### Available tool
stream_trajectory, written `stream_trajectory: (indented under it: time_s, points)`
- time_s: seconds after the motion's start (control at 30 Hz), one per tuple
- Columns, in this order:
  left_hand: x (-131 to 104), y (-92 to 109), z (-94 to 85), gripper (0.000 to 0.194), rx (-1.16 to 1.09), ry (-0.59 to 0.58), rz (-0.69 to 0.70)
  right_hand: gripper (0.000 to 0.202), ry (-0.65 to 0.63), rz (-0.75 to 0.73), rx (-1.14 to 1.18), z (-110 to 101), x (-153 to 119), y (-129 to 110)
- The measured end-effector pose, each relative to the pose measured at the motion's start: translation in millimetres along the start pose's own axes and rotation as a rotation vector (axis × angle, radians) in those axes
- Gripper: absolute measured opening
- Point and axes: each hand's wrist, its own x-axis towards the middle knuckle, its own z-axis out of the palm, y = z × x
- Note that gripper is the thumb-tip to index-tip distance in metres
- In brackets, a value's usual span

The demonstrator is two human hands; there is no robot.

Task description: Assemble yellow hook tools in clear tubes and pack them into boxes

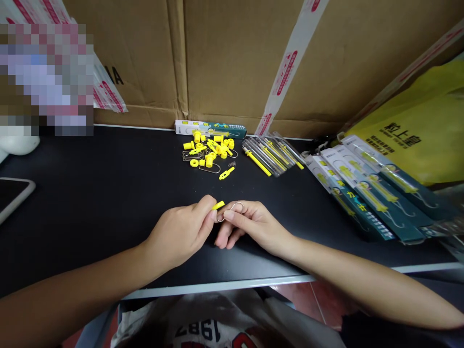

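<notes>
Near the table's front edge, my left hand [184, 224] pinches a small yellow plastic piece [218, 205], most of it hidden by the fingers. Close beside it on the right, my right hand [250, 223] holds a bent metal wire hook [237, 205] between thumb and fingers. The lower curve of the hook is at the left fingertips; whether it is joined to the yellow piece, I cannot tell. Beyond the hands lie a pile of yellow plastic parts [217, 147] and several wire hooks [212, 167]. One flat yellow piece [226, 173] lies nearest, by a small spring [232, 164].
Clear tubes with yellow rods [271, 154] lie behind to the right. Printed packages [366, 183] and a yellow bag [416, 130] are at the right. A long box [210, 129] stands against cardboard [224, 63]. A phone [13, 195] lies far left on the black table [90, 193].
</notes>
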Motion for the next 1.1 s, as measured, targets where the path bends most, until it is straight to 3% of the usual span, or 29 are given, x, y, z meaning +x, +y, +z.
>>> stream_trajectory:
  time_s: [0.23, 0.43, 0.73, 1.1]
  points:
    - [1.2, 2.6, 1.7, 0.017, -0.089, -0.024, 0.051, 0.027, -0.094, -0.061, 0.021, 1.2, -2.7, -0.6]
    - [1.2, 2.9, 3.6, 0.018, -0.128, -0.023, -0.004, 0.029, -0.100, -0.083, -0.034, 2.8, -4.5, -0.5]
    - [1.2, 6.1, 4.3, 0.015, -0.128, 0.039, 0.038, 0.030, -0.088, -0.147, 0.049, 7.3, -3.9, 2.0]
    - [1.5, 8.1, 2.1, 0.016, -0.135, 0.026, -0.032, 0.029, -0.123, -0.087, 0.019, 6.3, -6.4, 4.4]
